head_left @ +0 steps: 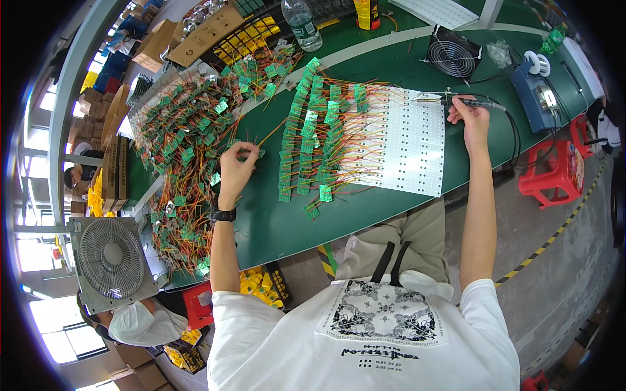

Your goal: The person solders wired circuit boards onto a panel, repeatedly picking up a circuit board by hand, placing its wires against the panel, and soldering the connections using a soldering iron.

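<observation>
My right hand [469, 117] is closed around a soldering iron [479, 102], whose metal tip points left over a white perforated panel [414, 146]. Red and yellow wires run from the panel's left part to rows of small green circuit boards [304, 137], laid side by side on the green table [274, 228]. To the left of those rows, my left hand [237, 171] pinches a small wired circuit board [262, 154], partly hidden by the fingers. Beside that hand lies a large tangled heap of wired circuit boards [186, 140].
At the back right stand a black fan [453, 53], a blue soldering station [536, 91] and a solder spool [537, 64]. A water bottle [302, 26] stands at the far edge. A grey fan [112, 257] is at lower left, a red stool [553, 171] at right.
</observation>
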Demonstrator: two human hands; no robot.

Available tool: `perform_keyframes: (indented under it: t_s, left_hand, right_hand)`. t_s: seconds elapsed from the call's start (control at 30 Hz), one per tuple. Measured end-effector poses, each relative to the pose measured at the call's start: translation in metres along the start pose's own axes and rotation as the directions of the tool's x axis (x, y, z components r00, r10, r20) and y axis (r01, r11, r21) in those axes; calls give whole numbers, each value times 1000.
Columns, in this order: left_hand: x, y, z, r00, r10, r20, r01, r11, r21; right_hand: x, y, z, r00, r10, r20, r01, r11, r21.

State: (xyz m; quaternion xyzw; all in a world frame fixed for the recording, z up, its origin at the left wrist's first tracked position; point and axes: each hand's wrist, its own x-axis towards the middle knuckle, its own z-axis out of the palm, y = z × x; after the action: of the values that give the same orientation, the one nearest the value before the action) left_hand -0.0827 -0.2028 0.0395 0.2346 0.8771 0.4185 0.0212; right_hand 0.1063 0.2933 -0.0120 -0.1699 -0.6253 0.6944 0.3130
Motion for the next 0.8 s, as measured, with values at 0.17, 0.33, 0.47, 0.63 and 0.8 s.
perform_keyframes:
  t_s: [0.17,0.33,0.47,0.63,0.8]
  left_hand:
    - [-9,-9,-4,977,-211,-32,185,913,-363]
    - [-29,-14,-7,957,-258,-133,166,863,-478]
    - [-38,-15,-10,937,-324,-127,233,856,-462]
    - [-43,-8,-9,926,-346,-149,255,867,-429]
    - [-46,-5,-10,919,-372,-131,280,849,-449]
  right_hand:
    - [-1,-1,2,1000,2,5,-2,1000,7]
    - [-2,1,2,1000,-4,10,4,1000,3]
    - [1,0,0,1000,-3,-7,3,1000,-20]
    - [0,2,-1,1000,3,2,-3,1000,-15]
    - [0,3,-2,1000,8,0,-8,1000,-22]
